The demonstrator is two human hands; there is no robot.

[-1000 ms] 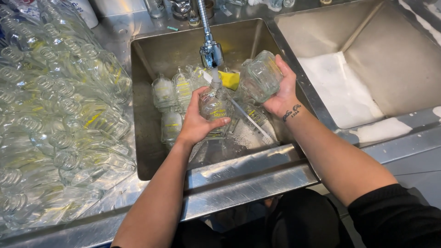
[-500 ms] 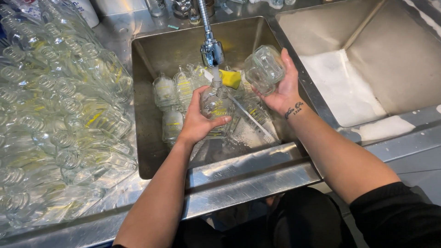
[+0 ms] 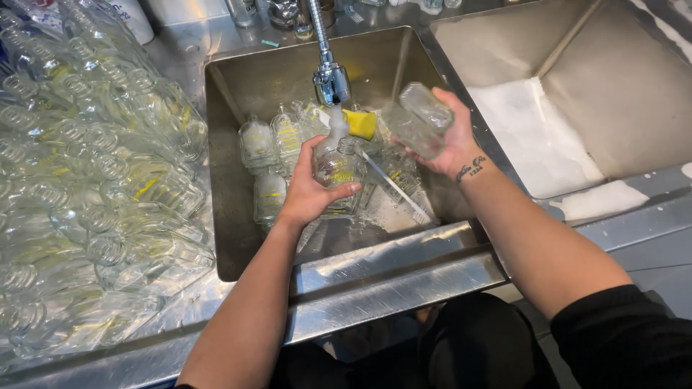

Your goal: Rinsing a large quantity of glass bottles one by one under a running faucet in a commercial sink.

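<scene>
Upright, left hand (image 3: 306, 194) holds bottle (image 3: 336, 167), mouth under faucet (image 3: 330, 75).

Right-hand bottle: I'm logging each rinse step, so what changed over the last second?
The right hand lifted its glass bottle up and away from the faucet, tipping it sideways. The left hand kept its bottle under the running water; the bottles in the sink stayed put.
</scene>
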